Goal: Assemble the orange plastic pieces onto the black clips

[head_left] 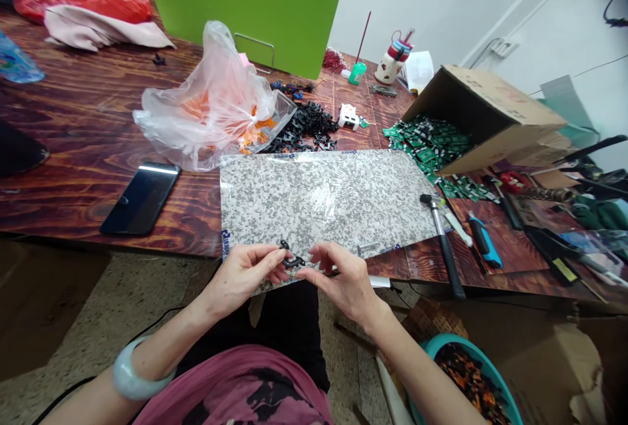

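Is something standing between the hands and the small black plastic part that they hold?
Nothing visible does: the left hand and right hand touch the black plastic part directly, with the speckled board only behind it.

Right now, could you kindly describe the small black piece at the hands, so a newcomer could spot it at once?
Find the speckled board on the wooden table, then look at its near edge, where the left hand and right hand meet. The black piece sits between their fingertips, and unlike the black heap farther up the table, it is held up alone.
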Motion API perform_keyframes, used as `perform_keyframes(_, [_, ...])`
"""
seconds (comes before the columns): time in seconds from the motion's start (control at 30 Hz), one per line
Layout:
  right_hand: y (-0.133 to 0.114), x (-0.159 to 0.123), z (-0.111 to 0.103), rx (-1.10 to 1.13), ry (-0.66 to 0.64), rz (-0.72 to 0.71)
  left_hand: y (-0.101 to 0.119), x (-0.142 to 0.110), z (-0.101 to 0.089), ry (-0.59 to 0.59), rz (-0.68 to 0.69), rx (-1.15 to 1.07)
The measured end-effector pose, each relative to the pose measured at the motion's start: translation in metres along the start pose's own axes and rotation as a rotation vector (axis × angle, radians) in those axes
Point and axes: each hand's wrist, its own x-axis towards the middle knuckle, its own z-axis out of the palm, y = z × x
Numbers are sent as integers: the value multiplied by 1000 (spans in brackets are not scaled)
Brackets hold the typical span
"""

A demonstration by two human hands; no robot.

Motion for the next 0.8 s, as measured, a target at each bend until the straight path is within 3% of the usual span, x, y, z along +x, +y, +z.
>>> perform_keyframes(0.53, [-6,5,7,247,-108,225,-9,1,-3,-63,69,141])
perform_keyframes(0.8, [-13,6,23,747,-7,516,-9,-2,7,36,57,-44])
